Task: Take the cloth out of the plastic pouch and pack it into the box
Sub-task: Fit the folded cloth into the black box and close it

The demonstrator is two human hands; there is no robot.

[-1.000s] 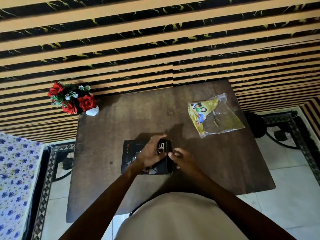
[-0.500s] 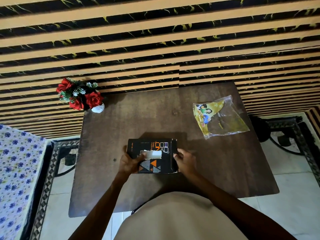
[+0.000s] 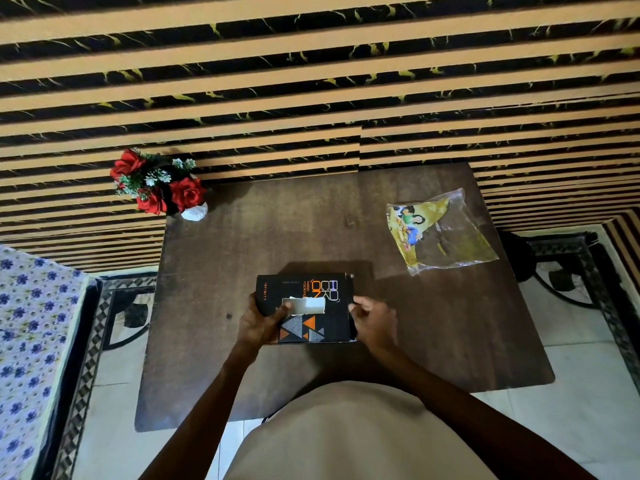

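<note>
Currently, stage: starting, nothing packed.
Box (image 3: 304, 308): lying closed; left hand (image 3: 261, 323) and right hand (image 3: 374, 320) gripping its ends.
Cloth (image 3: 415, 223): sitting inside pouch (image 3: 446, 237), well right of box.

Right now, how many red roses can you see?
3, all in the bouquet at the table's far left corner: one top left, one low in the middle, one right. Leaves may hide more.

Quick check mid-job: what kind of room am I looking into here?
Most likely a room in a home, not a workshop. A small dark wooden table stands on pale floor tiles against a black-and-tan striped wall panel, with a white vase of red artificial roses and a blue-flowered bedsheet beside it.
</note>
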